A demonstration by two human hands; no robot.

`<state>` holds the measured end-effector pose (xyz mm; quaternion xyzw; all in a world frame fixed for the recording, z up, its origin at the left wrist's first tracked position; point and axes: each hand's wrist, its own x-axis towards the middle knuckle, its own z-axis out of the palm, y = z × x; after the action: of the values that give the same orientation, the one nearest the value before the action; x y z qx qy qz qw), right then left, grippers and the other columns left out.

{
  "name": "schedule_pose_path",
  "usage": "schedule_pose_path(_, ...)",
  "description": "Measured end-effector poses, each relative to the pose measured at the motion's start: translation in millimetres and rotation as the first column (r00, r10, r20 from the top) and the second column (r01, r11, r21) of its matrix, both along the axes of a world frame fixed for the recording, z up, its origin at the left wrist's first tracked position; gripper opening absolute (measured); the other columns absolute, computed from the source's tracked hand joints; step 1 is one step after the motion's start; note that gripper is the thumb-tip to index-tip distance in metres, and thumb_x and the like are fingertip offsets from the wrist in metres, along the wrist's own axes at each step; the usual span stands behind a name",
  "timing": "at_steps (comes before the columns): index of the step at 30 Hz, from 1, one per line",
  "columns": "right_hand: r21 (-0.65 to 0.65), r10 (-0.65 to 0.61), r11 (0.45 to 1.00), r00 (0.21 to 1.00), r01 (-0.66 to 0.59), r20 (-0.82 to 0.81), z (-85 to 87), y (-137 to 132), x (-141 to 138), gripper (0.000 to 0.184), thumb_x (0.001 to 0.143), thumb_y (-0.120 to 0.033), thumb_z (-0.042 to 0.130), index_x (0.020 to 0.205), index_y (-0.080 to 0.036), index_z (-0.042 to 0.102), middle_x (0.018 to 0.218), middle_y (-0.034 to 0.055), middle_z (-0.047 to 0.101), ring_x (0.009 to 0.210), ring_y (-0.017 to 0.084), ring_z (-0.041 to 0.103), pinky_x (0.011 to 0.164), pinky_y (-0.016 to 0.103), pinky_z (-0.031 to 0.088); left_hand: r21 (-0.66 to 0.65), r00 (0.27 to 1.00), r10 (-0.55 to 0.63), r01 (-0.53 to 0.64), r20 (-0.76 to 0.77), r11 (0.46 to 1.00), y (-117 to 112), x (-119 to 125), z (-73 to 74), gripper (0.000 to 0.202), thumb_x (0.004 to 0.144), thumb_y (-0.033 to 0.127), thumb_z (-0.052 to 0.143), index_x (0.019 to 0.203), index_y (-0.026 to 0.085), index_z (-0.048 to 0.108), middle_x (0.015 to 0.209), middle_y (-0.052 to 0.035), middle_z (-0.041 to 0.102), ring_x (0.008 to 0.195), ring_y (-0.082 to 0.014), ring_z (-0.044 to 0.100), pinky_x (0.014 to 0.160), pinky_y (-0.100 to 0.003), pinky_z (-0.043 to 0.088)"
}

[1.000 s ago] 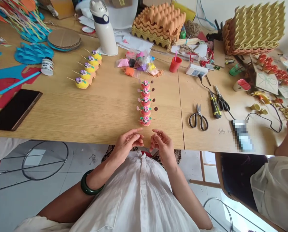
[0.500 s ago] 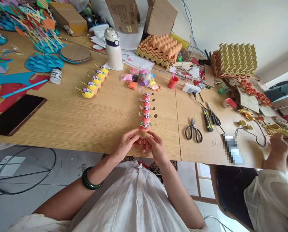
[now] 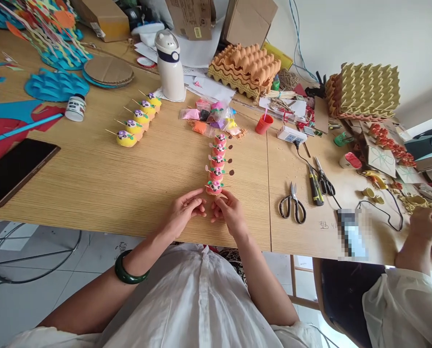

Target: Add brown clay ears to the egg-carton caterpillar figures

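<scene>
A strip of egg carton painted pink (image 3: 216,170) lies lengthwise in front of me, its cups decorated with dark-centred faces, green bits and thin sticks bearing pink and brown ovals. Beside its near end, my left hand (image 3: 181,212) has the index finger stretched out and the other fingers loosely bent, holding nothing visible. My right hand (image 3: 231,212) is close to the same end on the other side, fingers loosely curled and apart; whether a fingertip touches the carton is unclear. A similar yellow strip (image 3: 138,121) stands farther left.
Small bags of coloured clay (image 3: 212,116) and a red cup (image 3: 264,123) are beyond the strip. Scissors (image 3: 293,205), a utility knife (image 3: 315,186) and a power strip (image 3: 292,135) lie right. A phone (image 3: 20,169) lies left. Another person's hand (image 3: 426,224) works at far right.
My hands have parted at the near end of the pink strip, the left one drawing away to the left. The whole view has shifted slightly.
</scene>
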<state>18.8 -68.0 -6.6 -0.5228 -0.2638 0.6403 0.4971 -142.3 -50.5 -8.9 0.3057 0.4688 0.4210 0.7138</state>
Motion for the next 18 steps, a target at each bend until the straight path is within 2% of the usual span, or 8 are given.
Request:
schedule_pose_path(5, 0.024, -0.077, 0.997, 0.997, 0.076, 0.016, -2.8, -9, 4, 0.053, 0.075, -0.045, 0.083, 0.117, -0.023, 0.059, 0.063, -0.0094, 0.064, 0.047, 0.010, 0.050, 0.045, 0.027, 0.056, 0.088, 0.995, 0.081, -0.076, -0.051, 0.993, -11, 0, 0.7, 0.050, 0.074, 0.043, 0.086, 0.112, 0.013, 0.078, 0.082, -0.0020, 0.071, 0.063, -0.0106, 0.062, 0.061, -0.027, 0.058)
schedule_pose_path(9, 0.143, -0.144, 0.981, 0.985, 0.131, 0.090, -7.7, -25, -1, 0.034, 0.081, -0.048, 0.079, 0.100, -0.022, 0.067, 0.065, -0.0068, 0.060, 0.051, 0.010, 0.051, 0.048, 0.027, 0.055, 0.130, 0.995, 0.057, -0.046, -0.079, 0.990, -21, -4, -1.7, 0.039, 0.078, 0.045, 0.086, 0.101, 0.014, 0.081, 0.076, -0.0006, 0.068, 0.058, -0.0092, 0.058, 0.055, -0.024, 0.053)
schedule_pose_path(13, 0.206, -0.192, 0.965, 0.973, 0.163, 0.126, -13.7, -35, -5, 0.026, 0.084, -0.046, 0.080, 0.095, -0.023, 0.072, 0.075, -0.0035, 0.064, 0.061, 0.012, 0.062, 0.066, 0.030, 0.060, 0.200, 0.992, -0.001, 0.027, -0.126, 0.979, -31, -5, -7.4, 0.032, 0.082, 0.045, 0.084, 0.097, 0.016, 0.084, 0.063, 0.0010, 0.064, 0.049, -0.0101, 0.056, 0.051, -0.025, 0.051)
schedule_pose_path(15, 0.234, -0.208, 0.957, 0.969, 0.174, 0.131, -15.2, -36, -5, 0.025, 0.085, -0.044, 0.081, 0.097, -0.024, 0.072, 0.086, -0.0009, 0.071, 0.070, 0.013, 0.069, 0.077, 0.031, 0.061, 0.257, 0.988, 0.003, 0.036, -0.153, 0.966, -35, -4, -9.9, 0.030, 0.084, 0.043, 0.083, 0.100, 0.018, 0.084, 0.068, -0.0002, 0.066, 0.053, -0.0111, 0.059, 0.056, -0.026, 0.054)
schedule_pose_path(18, 0.269, -0.211, 0.948, 0.970, 0.173, 0.119, -14.7, -37, -7, 0.025, 0.087, -0.044, 0.079, 0.097, -0.023, 0.070, 0.098, 0.0017, 0.074, 0.076, 0.014, 0.072, 0.083, 0.032, 0.062, 0.349, 0.983, 0.038, 0.029, -0.182, 0.937, -39, -1, -12.1, 0.030, 0.087, 0.042, 0.080, 0.107, 0.020, 0.084, 0.088, -0.0035, 0.070, 0.063, -0.0120, 0.066, 0.065, -0.027, 0.060)
